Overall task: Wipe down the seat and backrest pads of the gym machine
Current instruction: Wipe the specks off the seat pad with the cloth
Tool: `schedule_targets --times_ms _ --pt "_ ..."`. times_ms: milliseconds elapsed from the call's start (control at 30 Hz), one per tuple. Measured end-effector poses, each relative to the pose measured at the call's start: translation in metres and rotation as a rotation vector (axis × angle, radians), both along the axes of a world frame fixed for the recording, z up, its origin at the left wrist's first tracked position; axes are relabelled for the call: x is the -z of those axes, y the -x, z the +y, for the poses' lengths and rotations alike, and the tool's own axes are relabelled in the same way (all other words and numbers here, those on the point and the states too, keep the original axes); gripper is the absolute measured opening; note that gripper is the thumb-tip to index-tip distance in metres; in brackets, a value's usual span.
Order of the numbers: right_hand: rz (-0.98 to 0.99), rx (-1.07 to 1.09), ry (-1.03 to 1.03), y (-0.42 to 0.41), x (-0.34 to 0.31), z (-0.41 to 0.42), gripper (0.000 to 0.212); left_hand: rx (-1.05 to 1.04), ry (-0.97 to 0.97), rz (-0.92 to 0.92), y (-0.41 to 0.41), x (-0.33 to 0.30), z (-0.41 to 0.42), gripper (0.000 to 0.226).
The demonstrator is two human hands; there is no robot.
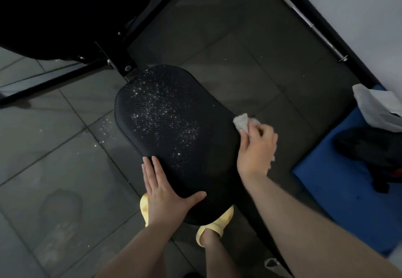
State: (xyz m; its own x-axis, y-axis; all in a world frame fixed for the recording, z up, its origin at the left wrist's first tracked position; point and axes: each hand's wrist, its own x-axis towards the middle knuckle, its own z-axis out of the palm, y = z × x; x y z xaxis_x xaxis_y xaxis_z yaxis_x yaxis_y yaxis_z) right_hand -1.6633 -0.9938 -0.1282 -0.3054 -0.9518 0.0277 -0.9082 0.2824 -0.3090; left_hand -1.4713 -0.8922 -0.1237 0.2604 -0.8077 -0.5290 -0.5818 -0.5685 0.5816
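Head view, looking down. The seat pad (171,130), a dark ribbed oval cushion, is shown at centre, mounted on the black machine frame (121,64) that joins it at its far, upper-left end. The long axis of the pad is seen to run diagonally, from that far upper-left end toward the near lower-right end, which overhangs the wearer's feet. Fine pale droplets or specks are scattered over the middle and far half of the pad and on the grey floor tiles (54,147) just left of it; which of the two they are cannot be told at this resolution. The backrest pad (65,12) is presumably the large black mass at upper left, though its outline is lost in shadow.

The left hand (167,193) is laid flat on the near left edge of the pad, fingers straight and together, thumb spread across the surface. A crumpled pale cloth (242,122) is gripped by the right hand (256,147), fingers curled round it, at the right edge of the pad.

Yellow slippers (217,223) are visible beneath the near end. At right, a blue mat (326,180) carries a dark bag (369,151) and a white plastic bag (374,108); their contents are not visible.
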Motion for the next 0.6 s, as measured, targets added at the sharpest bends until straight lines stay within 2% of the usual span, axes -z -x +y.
schedule_targets --times_ms 67,167,233,267,300,333,400,433,500,600 --pt "-0.011 -0.120 0.028 -0.017 -0.002 0.045 0.039 -0.045 0.010 0.030 0.000 -0.001 0.006 0.146" --pt "-0.067 -0.542 0.026 -0.043 0.001 0.089 0.039 -0.047 0.028 0.059 -0.001 -0.002 0.013 0.141" --pt "-0.054 -0.875 0.016 -0.046 0.000 0.063 0.036 -0.035 0.033 0.075 -0.005 -0.001 0.016 0.140" --pt "-0.032 -0.965 -0.006 -0.044 -0.002 0.042 0.032 -0.025 0.036 0.081 -0.008 -0.001 0.017 0.140" --pt "-0.020 -0.934 -0.034 -0.038 -0.005 0.021 0.025 -0.016 0.040 0.085 -0.010 0.000 0.018 0.140" --pt "-0.037 -0.796 -0.051 -0.028 -0.005 0.005 0.020 -0.009 0.043 0.088 -0.011 -0.001 0.018 0.139" --pt "-0.008 -0.440 -0.027 -0.006 -0.006 0.002 0.032 -0.006 0.044 0.091 -0.013 -0.002 0.018 0.137" --pt "0.054 -0.375 -0.017 -0.001 -0.007 0.017 0.040 -0.003 0.042 0.091 -0.014 -0.003 0.019 0.137" --pt "0.063 -0.432 -0.003 -0.006 -0.007 0.062 0.049 0.018 0.046 0.079 -0.018 -0.002 0.019 0.136" --pt "-0.034 -0.727 0.043 -0.033 -0.003 0.088 0.051 0.075 0.051 0.052 -0.023 0.000 0.016 0.137"
